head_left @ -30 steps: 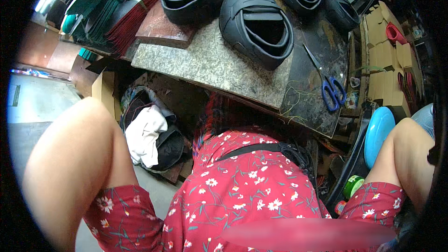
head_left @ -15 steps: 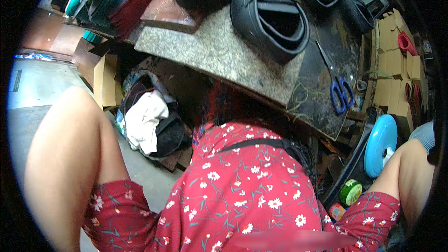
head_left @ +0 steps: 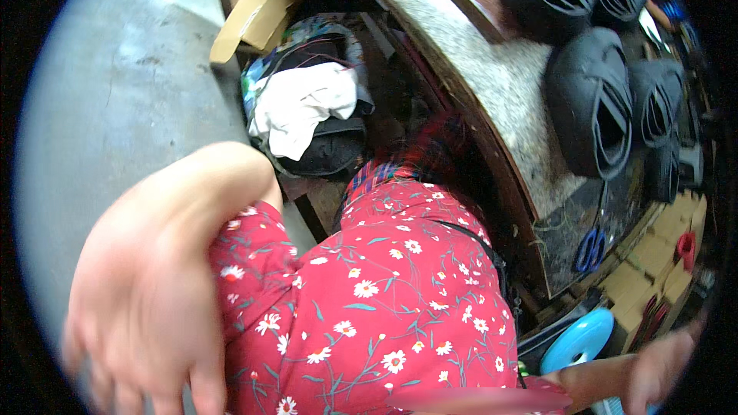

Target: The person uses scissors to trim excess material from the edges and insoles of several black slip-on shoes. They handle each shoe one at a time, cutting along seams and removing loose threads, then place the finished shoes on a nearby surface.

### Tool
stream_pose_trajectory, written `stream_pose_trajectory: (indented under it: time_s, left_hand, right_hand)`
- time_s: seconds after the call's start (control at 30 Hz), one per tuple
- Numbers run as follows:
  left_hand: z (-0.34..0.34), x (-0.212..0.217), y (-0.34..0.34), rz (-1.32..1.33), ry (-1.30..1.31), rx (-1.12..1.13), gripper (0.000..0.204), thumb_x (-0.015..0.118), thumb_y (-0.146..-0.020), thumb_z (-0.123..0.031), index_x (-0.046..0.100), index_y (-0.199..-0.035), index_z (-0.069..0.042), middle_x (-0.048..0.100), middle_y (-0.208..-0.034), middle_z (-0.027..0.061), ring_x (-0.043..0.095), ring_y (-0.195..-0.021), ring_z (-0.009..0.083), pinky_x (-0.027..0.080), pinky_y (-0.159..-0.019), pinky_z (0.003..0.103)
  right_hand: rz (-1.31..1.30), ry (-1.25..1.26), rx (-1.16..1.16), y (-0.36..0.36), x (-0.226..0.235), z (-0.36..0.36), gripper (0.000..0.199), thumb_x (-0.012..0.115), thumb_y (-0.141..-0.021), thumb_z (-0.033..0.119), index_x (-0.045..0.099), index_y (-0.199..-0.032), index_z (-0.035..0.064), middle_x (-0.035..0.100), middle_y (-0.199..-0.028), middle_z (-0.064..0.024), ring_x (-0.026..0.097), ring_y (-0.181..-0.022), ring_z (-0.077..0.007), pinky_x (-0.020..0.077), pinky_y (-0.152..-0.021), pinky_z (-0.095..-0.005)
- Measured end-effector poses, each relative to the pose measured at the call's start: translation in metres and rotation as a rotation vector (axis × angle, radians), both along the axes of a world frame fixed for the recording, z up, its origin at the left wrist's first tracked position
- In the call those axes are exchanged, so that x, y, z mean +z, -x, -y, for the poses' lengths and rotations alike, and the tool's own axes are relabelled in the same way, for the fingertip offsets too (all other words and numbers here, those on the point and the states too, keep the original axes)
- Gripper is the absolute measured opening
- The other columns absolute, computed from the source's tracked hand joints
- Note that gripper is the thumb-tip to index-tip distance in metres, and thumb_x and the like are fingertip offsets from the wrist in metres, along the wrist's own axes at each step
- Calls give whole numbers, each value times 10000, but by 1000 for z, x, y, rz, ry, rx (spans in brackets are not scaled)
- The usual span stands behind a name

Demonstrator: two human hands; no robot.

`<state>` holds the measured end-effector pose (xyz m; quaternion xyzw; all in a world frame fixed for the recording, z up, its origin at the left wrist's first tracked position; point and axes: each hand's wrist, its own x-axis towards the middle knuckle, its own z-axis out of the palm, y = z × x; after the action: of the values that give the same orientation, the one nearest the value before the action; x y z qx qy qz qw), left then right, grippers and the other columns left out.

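Low at the frame's left, left hand [head_left: 146, 300] hung blurred, fingers apart, empty, beside the red floral dress [head_left: 384, 292]; right hand [head_left: 653, 373] near blue disc [head_left: 578, 338], fingers unclear; rubber tubes [head_left: 592, 107] stacked on counter [head_left: 500, 84]

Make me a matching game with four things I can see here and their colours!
Things:
1. scissors on the worktable
2. round disc near the right hand
3. crumpled cloth on the dark bag
4. rubber tubes on the worktable

Colours:
A. white
B. black
C. dark blue handles
D. light blue

Right pairs: 1-C, 2-D, 3-A, 4-B
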<state>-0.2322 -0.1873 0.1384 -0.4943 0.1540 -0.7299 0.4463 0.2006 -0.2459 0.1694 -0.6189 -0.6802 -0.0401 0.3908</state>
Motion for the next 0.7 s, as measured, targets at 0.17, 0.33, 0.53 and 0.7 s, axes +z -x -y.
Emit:
stream_pose_trajectory:
  time_s: [0.17,0.33,0.53,0.7]
  left_hand:
    - [-42,-182,41,179,1380,485,417,516,-1005,-360,556,-1306,-75,526,-1411,157,513,-1266,390,395,-1094,522]
    - [-55,-330,54,-355,2439,949,756,679,-863,-526,478,-1474,-129,238,-1620,212,200,-1499,449,248,-1137,680]
    - [-60,-305,51,-527,2680,925,601,632,-907,-512,582,-1330,-89,594,-1333,207,546,-1261,395,417,-998,622]
    - [-88,-277,58,-429,2619,1156,616,644,-897,-519,581,-1321,-77,606,-1297,205,540,-1253,396,409,-1015,619]
  right_hand:
    - [375,317,250,-46,-158,-13,855,266,-981,712,486,-1473,49,422,-1557,-179,282,-1491,-369,142,-1216,-538]
    - [700,369,147,-62,-214,-3,762,236,-1017,668,520,-1440,102,435,-1536,-178,312,-1464,-398,168,-1204,-572]
    - [606,254,142,-52,-209,-12,755,246,-1020,658,522,-1431,89,490,-1488,-180,393,-1412,-393,194,-1199,-561]
    - [509,248,158,-55,-226,-26,734,294,-1026,628,538,-1401,45,512,-1462,-187,429,-1377,-397,250,-1176,-551]
